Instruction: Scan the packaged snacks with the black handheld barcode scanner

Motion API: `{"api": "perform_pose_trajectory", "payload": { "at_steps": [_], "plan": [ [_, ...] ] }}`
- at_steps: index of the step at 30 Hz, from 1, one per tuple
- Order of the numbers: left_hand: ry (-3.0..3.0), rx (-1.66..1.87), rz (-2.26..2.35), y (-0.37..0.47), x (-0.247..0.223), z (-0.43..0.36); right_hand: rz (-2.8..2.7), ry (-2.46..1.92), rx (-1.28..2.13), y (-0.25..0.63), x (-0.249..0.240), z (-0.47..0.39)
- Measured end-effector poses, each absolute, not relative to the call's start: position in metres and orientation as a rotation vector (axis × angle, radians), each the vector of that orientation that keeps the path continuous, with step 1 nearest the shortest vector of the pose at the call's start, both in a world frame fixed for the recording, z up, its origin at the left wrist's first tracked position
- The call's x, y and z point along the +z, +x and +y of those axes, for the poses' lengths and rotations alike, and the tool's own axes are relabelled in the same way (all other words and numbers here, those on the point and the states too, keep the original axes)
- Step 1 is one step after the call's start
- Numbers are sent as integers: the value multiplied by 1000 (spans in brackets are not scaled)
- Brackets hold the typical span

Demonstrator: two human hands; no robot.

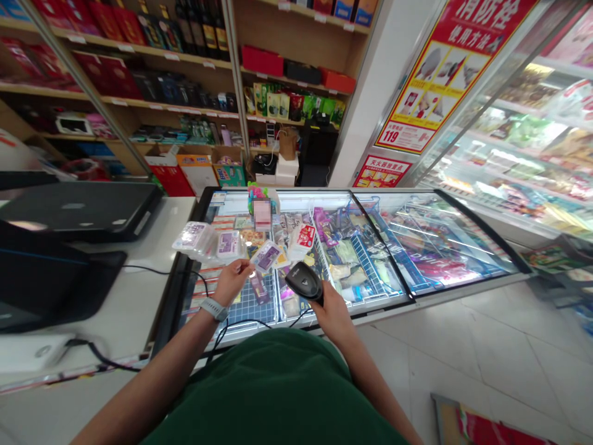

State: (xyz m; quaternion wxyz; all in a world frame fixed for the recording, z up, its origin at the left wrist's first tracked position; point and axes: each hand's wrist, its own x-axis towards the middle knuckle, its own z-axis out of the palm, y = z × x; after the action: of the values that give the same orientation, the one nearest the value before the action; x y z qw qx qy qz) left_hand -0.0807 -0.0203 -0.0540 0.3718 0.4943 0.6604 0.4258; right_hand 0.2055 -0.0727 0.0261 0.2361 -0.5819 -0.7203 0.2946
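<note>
The left hand [234,278] has its thumb and fingers pinched together on the near left end of a flat purple-labelled pack [266,256], which is over the glass top of the freezer chest [382,247]. The pack lies at a slant, its long axis running from the fingertips up and to the right, away from the body. The right hand [332,306] is wrapped around the handle of a black scanner [304,281], closed on it, though the fingers under the handle are partly hidden. The scanner's head points up and to the left, with its long axis sloping down to the right into the palm; the head is near the pack, just to its right. Beyond the two hands, a red-and-white pack [302,241] is to the right of the purple-labelled one, and a clear tub [230,245] and a clear stack of packs [194,240] are to its left
</note>
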Motion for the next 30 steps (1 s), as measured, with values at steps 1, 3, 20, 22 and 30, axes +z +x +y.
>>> {"api": "perform_pose_trajectory", "payload": {
  "at_steps": [1,3,20,22,30],
  "plan": [
    [1269,1094,1692,-80,-53,-21,-1976,-1596,809,206,26,-73],
    [1274,1099,1691,-80,-52,-21,-1974,-1596,811,205,27,-73],
    [1278,1118,1650,-84,-61,-20,-2024,-1640,795,204,28,-71],
    [1260,1123,1649,-83,-61,-20,-2026,-1644,794,204,28,-71],
    [1168,1144,1634,-81,-59,-20,-2047,-1682,796,203,26,-69]
  ]
}}
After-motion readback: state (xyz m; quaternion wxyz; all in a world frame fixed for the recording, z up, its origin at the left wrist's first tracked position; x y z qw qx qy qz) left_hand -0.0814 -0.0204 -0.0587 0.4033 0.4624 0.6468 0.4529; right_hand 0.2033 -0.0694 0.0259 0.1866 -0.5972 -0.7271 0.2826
